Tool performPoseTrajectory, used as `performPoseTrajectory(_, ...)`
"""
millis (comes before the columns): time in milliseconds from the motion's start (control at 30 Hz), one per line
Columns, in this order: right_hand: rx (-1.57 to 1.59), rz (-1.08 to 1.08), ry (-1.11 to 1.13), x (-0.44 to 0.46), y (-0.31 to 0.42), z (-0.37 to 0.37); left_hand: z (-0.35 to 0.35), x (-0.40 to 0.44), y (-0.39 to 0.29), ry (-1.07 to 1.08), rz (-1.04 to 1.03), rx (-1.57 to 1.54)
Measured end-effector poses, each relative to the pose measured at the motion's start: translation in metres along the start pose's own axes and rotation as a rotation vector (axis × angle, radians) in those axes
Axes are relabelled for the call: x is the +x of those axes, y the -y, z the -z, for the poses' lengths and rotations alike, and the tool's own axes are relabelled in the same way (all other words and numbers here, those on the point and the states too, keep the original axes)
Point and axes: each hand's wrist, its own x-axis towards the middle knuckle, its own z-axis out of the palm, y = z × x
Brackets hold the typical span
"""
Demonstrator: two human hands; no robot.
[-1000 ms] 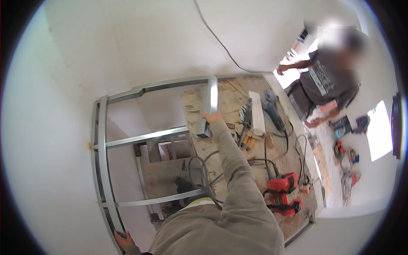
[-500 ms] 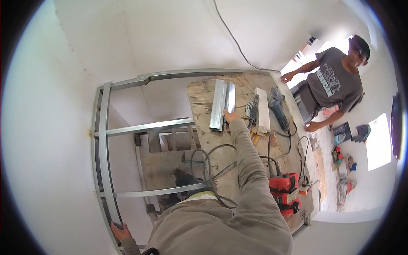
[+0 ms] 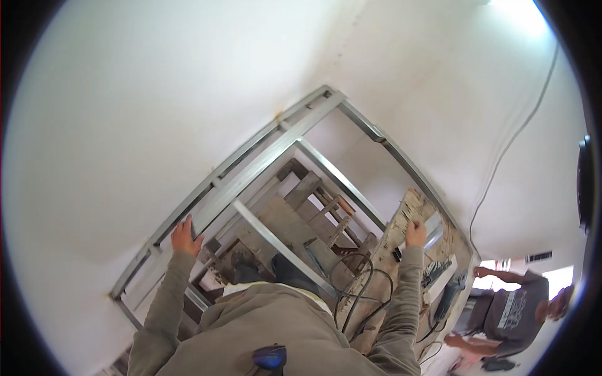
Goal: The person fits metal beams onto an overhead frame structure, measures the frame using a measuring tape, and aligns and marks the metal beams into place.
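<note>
My left hand (image 3: pixel 187 236) lies at a long rail of the galvanised metal frame (image 3: pixel 249 173), fingers and thumb curled about its edge. On the right, my right hand (image 3: pixel 415 233) is closed at two short metal channel pieces (image 3: pixel 433 229) on the plywood board (image 3: pixel 404 216). Its fingers seem to grip one of them; the hand hides part of the contact. Beside these pieces lie a pale block (image 3: pixel 441 279) and an angle grinder (image 3: pixel 449 297).
Cross bars (image 3: pixel 342 180) span the frame over a lower level with wooden pieces. A black cable (image 3: pixel 360 294) loops over the board's edge. Another person (image 3: pixel 517 307) stands at the right beyond the board. A white wall (image 3: pixel 157 113) borders the frame.
The view has swung left and rotated, so the frame now slants across it. My left hand appears higher in view, still at the rail. My right hand remains at the channel pieces.
</note>
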Motion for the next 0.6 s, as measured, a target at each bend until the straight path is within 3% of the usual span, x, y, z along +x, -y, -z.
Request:
performPoseTrajectory(100, 0.208, 0.231, 0.295, -0.019, 0.106, -0.056, 0.013, -0.013, -0.027, -0.243, -0.147, -0.099)
performPoseTrajectory(167, 0.363, 0.312, 0.558, -0.044, 0.172, -0.102, 0.025, -0.039, -0.045, -0.137, -0.014, -0.437)
performPoseTrajectory(233, 0.335, 0.414, 0.668, -0.065, 0.215, -0.146, 0.023, -0.073, -0.041, -0.059, 0.002, -0.560)
performPoseTrajectory(300, 0.371, 0.483, 0.798, -0.091, 0.253, -0.183, 0.041, -0.110, -0.034, 0.010, 0.223, -0.643)
performPoseTrajectory(367, 0.431, 0.337, 0.981, -0.115, 0.298, -0.192, 0.050, -0.155, -0.015, -0.007, 0.469, -0.666)
performPoseTrajectory(433, 0.340, 0.640, 0.913, -0.117, 0.313, -0.224, 0.048, -0.193, 0.013, -0.091, 0.705, -0.613)
performPoseTrajectory(467, 0.302, 0.788, 0.860, -0.117, 0.316, -0.238, 0.027, -0.217, 0.035, -0.242, 0.814, -0.756)
performPoseTrajectory(533, 0.386, 0.421, 0.937, -0.129, 0.334, -0.248, 0.000, -0.254, 0.080, -0.353, 1.001, -1.294)
performPoseTrajectory(600, 0.467, 0.064, 1.011, -0.135, 0.355, -0.251, 0.017, -0.249, 0.076, -0.517, 1.145, -1.517)
